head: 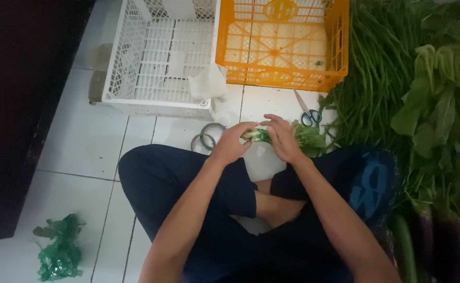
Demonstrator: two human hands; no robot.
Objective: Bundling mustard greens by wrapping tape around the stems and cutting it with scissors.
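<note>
Head view | left hand (231,142) and right hand (282,137) both pinch bunch of greens (298,135) by its stems, above tiled floor (83,141) | tape rolls (207,137) just left | scissors (307,111) near, behind

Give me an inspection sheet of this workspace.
Surface: white tiled floor; person sits cross-legged.
Job's things: bunch of green leafy vegetables, stems held between both hands.
Clutter: grey tape rolls; scissors; crumpled green plastic.
Hands: left hand and right hand both closed on the bunch.
Cables: nothing seen.
Surroundings: white plastic crate, orange plastic crate, long beans, leafy greens, purple eggplants.
</note>
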